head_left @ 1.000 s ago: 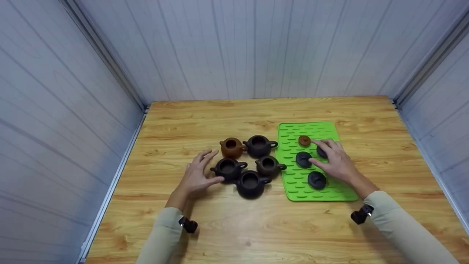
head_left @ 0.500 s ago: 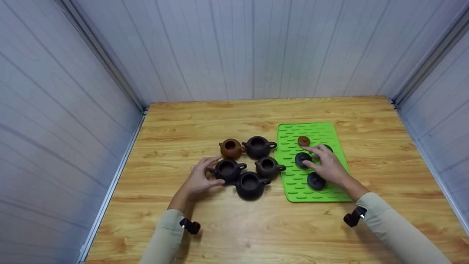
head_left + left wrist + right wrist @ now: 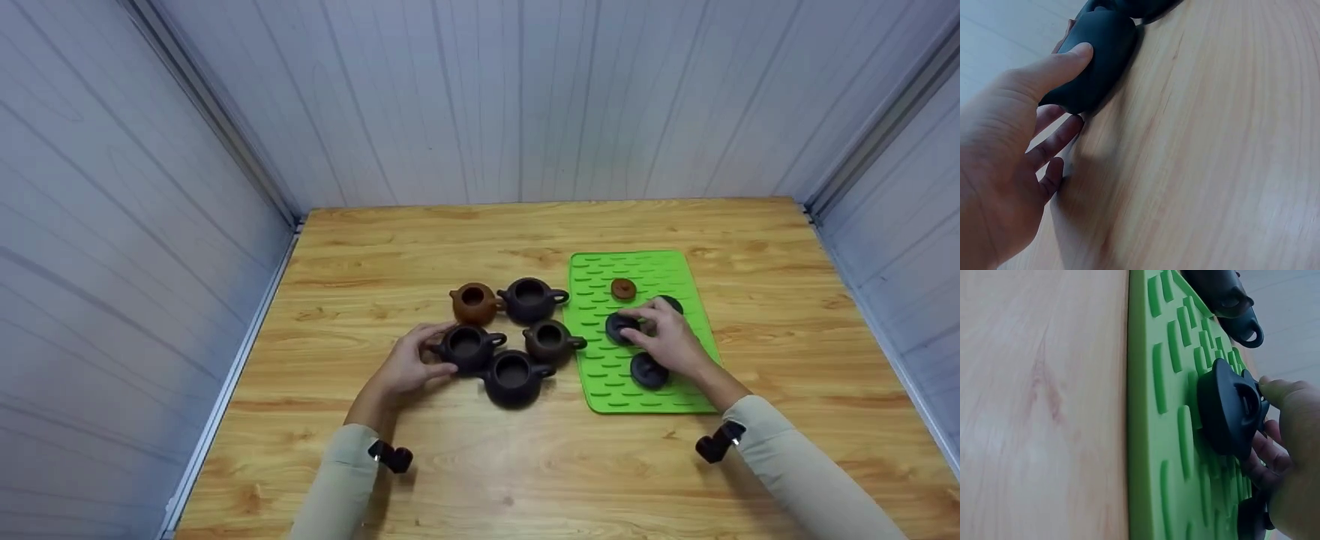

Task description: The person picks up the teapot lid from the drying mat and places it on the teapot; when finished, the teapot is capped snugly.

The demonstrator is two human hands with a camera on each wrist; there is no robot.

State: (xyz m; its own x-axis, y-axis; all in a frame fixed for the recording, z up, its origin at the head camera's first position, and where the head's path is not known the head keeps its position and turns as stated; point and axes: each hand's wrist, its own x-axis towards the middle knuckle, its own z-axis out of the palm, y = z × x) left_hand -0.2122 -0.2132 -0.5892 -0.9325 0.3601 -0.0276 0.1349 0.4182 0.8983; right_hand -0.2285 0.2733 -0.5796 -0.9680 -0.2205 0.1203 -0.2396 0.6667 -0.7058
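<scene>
Pinching round dark lid [image 3: 616, 331]: right grip [image 3: 669, 343] | cupping smooth rounded teapot [image 3: 467, 355]: left grip [image 3: 409, 364] | ridged green mat [image 3: 602, 391]

Pale streaked walls [image 3: 480, 97] three sides; wood-grain tabletop [image 3: 570, 480].

The left arm [image 3: 337, 484] reaches in from the near side, left of centre; the right arm [image 3: 814, 469] slants in from the near right. Pale sleeves [image 3: 761, 420] stop short of the hands. The left hand [image 3: 405, 366] grips with its thumb [image 3: 1064, 70] on the near side, fingers [image 3: 1053, 143] curved on the far side. The right hand [image 3: 671, 343], reaching far and left, pinches between thumb [image 3: 1286, 389] and fingers. The hands stand well apart.
</scene>
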